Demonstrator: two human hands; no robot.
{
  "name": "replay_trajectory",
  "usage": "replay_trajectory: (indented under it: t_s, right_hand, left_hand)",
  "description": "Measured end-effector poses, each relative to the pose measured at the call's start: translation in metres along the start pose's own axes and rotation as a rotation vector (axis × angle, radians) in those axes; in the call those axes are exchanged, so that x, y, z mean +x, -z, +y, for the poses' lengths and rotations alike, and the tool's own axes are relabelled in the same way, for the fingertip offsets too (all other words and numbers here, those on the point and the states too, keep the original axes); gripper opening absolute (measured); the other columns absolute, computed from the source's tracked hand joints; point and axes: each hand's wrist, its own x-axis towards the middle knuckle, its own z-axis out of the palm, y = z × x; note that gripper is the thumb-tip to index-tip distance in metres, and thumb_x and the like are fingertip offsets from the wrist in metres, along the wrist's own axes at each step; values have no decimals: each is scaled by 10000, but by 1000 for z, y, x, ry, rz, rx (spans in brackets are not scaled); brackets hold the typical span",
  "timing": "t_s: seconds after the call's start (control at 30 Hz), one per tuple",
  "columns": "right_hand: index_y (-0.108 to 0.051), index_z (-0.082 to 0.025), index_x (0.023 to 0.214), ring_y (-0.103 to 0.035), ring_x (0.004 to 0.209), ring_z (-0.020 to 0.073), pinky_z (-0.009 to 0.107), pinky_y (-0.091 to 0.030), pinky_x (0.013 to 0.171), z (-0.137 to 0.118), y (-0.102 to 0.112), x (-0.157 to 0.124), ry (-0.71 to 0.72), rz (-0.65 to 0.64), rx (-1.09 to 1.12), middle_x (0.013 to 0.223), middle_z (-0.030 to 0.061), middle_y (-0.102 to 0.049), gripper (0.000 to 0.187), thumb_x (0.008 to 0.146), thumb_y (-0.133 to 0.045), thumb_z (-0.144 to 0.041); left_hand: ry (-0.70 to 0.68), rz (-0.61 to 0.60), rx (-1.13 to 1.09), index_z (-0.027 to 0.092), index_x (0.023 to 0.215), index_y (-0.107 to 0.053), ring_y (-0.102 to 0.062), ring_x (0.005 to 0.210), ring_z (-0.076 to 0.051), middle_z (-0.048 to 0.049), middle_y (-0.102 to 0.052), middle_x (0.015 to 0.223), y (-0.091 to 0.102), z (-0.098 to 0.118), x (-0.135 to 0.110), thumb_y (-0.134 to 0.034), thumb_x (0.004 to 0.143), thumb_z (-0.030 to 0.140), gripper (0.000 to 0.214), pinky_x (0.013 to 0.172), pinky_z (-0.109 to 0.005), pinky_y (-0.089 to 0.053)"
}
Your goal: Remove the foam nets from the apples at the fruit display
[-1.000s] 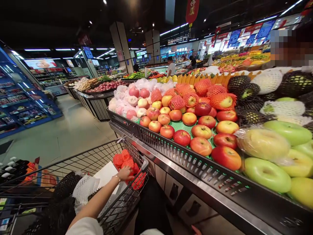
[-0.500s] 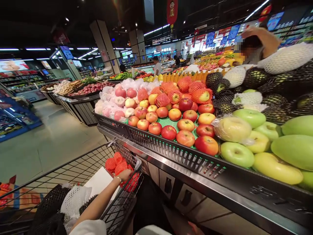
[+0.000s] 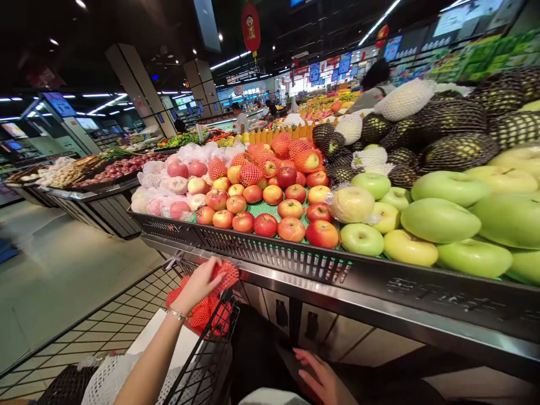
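My left hand (image 3: 205,284), with a bracelet at the wrist, is closed around an apple in a red foam net (image 3: 229,275). It holds the apple over the corner of the shopping cart (image 3: 122,304), close to the steel edge of the fruit stand. The fruit itself is mostly covered by netting and fingers. Below the hand, more red-netted fruit (image 3: 198,315) lies in the cart beside a white flat item (image 3: 185,340). My right hand (image 3: 318,371) is low in front of my body, fingers apart, with nothing in it.
A black crate (image 3: 261,247) on the stand holds loose red apples (image 3: 291,229) and red-netted ones. Green apples (image 3: 361,239) and dark-netted fruit (image 3: 455,152) lie to the right. Another person (image 3: 373,93) is behind the display. Onions (image 3: 122,169) lie on a stand at left.
My left hand has risen from inside the cart with a red-netted apple. My right hand has come further into view at the bottom. The view has turned right.
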Motion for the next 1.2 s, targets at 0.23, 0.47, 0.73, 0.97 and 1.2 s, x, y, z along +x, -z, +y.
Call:
replay_trajectory:
  t_s: [0.23, 0.47, 0.73, 0.97, 1.2]
  right_hand:
    - [-415, -337, 1395, -544, 1235, 190, 357, -424, 1078, -49, 11, 23, 249, 324, 414, 1451, 75, -447, 491, 921, -544, -320]
    - [-670, -194, 808, -634, 724, 180, 271, -543, 679, -58, 7, 26, -48, 431, 696, 762, 40, -651, 358, 748, -696, -545]
    - [-707, -187, 716, -634, 689, 226, 361, -542, 674, -49, -15, 36, -127, 220, 723, 666, 34, -643, 364, 681, -698, -549]
    - [-730, -188, 804, -648, 795, 262, 395, -539, 772, -34, -38, 36, -97, 310, 445, 802, 52, -706, 151, 682, -682, -264]
    - [-594, -276, 1257, -587, 1188, 248, 409, -428, 1060, -53, -18, 34, 69, 368, 704, 1273, 61, -630, 581, 697, -716, -178]
  left_hand:
    - [-742, -365, -106, 225, 1210, -540, -643, 983, -202, -69, -689, 1077, -52, 108, 11, -378, 980, 367, 315, 898, -312, -469]
    - [-666, -402, -239, 187, 1156, -498, -658, 923, -195, -74, -685, 1022, -134, 117, 11, -328, 987, 383, 309, 817, -284, -492]
    - [-701, -478, -328, 195, 1084, -574, -612, 941, -189, -78, -650, 1018, -144, 119, 6, -280, 995, 327, 334, 879, -315, -488]
    - [-730, -417, -418, 213, 1186, -549, -559, 1075, -183, -99, -586, 1146, -140, 116, 0, -326, 989, 299, 311, 966, -319, -467]
    - [-690, 9, -528, 241, 1245, -461, -505, 1161, -255, -134, -533, 1212, -149, 109, -2, -434, 944, 332, 316, 1008, -468, -445]
